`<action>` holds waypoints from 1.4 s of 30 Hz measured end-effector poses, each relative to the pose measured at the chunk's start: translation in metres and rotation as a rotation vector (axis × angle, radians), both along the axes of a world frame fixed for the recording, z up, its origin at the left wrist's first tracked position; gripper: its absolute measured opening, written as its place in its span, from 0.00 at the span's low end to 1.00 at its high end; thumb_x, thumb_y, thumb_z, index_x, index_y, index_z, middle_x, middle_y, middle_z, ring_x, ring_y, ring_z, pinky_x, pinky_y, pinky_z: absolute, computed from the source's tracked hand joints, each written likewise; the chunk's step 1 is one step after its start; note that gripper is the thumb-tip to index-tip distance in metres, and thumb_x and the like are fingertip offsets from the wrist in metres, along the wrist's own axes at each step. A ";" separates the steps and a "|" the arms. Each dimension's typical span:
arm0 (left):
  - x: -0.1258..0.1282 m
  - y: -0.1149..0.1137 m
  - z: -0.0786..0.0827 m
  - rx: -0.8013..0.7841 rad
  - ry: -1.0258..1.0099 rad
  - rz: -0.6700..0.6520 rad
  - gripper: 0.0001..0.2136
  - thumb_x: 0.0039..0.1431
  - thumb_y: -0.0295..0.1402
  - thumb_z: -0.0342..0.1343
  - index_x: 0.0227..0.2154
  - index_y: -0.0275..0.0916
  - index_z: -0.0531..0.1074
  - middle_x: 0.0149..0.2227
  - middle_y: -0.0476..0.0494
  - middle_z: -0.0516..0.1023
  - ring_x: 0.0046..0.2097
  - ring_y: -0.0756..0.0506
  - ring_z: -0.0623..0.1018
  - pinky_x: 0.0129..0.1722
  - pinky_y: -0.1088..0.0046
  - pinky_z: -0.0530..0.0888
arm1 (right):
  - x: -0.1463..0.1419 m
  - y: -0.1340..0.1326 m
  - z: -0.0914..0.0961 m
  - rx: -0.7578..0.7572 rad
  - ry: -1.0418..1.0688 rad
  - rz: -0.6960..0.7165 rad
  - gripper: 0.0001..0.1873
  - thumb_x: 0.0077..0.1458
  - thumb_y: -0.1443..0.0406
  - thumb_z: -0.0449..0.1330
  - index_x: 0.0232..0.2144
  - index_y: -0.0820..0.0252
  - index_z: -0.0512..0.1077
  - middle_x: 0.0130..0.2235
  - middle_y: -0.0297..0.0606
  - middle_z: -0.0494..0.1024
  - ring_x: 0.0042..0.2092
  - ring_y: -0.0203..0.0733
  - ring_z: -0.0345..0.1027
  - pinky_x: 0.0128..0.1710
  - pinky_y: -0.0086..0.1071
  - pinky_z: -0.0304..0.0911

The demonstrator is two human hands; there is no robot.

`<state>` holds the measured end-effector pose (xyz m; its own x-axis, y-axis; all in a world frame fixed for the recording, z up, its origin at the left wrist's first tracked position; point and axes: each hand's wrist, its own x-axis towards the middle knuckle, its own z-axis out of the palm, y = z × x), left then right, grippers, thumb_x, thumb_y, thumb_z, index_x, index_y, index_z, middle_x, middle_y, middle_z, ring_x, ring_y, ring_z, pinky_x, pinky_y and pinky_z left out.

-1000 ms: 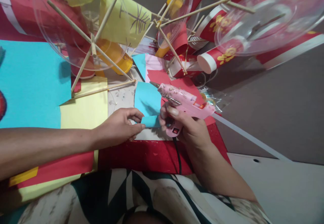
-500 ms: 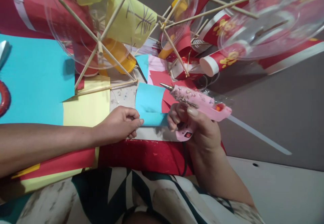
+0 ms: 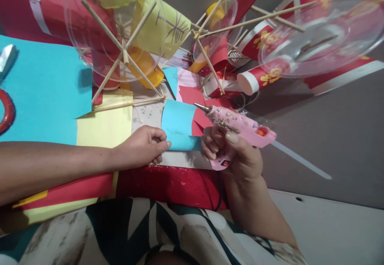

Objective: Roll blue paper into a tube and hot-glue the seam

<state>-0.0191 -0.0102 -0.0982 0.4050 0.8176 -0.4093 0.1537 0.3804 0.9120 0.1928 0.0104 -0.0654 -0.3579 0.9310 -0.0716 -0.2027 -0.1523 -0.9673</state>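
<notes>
My right hand (image 3: 232, 147) is wrapped round the handle of a pink hot glue gun (image 3: 237, 122). Its metal nozzle points up and left, and a long glue stick (image 3: 301, 159) sticks out of the back. A piece of blue paper (image 3: 178, 119) lies on the work surface, its near edge curled into a roll. At the left end of that roll, my left hand (image 3: 148, 145) has thumb and fingers closed on the paper's edge. The right end of the roll passes behind my right hand. Red paper pieces (image 3: 196, 95) lie just beyond the blue one.
Crossed wooden sticks (image 3: 123, 51) with clear plastic lids (image 3: 150, 1) stand at the back. Red patterned paper cups (image 3: 264, 75) crowd the back right. A large blue sheet (image 3: 45, 97) and red-handled scissors (image 3: 7, 111) lie on the left, with a yellow sheet (image 3: 103, 125) beside them.
The view has shifted slightly, so more of the scissors shows at the left. Both hands keep their holds, and the glue gun has barely moved.
</notes>
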 end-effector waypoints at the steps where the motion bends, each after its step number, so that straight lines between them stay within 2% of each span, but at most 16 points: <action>1: 0.000 0.000 0.000 0.003 0.000 -0.001 0.13 0.61 0.37 0.55 0.23 0.38 0.63 0.18 0.49 0.74 0.19 0.54 0.70 0.17 0.83 0.64 | 0.000 0.000 0.000 0.000 0.000 0.001 0.20 0.45 0.55 0.69 0.17 0.58 0.64 0.18 0.28 0.59 0.18 0.31 0.53 0.16 0.29 0.50; 13: 0.000 0.001 0.000 0.022 0.018 -0.011 0.13 0.61 0.37 0.54 0.23 0.38 0.63 0.19 0.48 0.75 0.19 0.54 0.70 0.17 0.82 0.64 | 0.004 0.001 -0.001 0.010 0.022 0.044 0.19 0.48 0.56 0.67 0.18 0.59 0.66 0.18 0.28 0.59 0.17 0.30 0.54 0.15 0.28 0.49; 26: 0.001 0.001 0.001 0.016 0.018 -0.005 0.13 0.62 0.37 0.54 0.23 0.39 0.62 0.19 0.48 0.75 0.19 0.53 0.71 0.17 0.82 0.63 | 0.004 0.001 0.000 0.011 -0.016 0.058 0.22 0.47 0.53 0.67 0.16 0.57 0.63 0.17 0.26 0.56 0.15 0.29 0.48 0.12 0.26 0.46; 42: 0.001 0.000 -0.002 0.006 -0.010 0.005 0.12 0.59 0.37 0.56 0.23 0.39 0.63 0.18 0.50 0.74 0.21 0.51 0.74 0.17 0.82 0.65 | 0.003 0.002 0.000 0.032 -0.008 0.074 0.21 0.47 0.54 0.67 0.16 0.58 0.64 0.17 0.27 0.57 0.16 0.30 0.49 0.13 0.26 0.47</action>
<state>-0.0183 -0.0098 -0.1006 0.4050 0.8223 -0.3998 0.1424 0.3752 0.9159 0.1956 0.0120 -0.0656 -0.4250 0.9041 -0.0454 -0.1846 -0.1357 -0.9734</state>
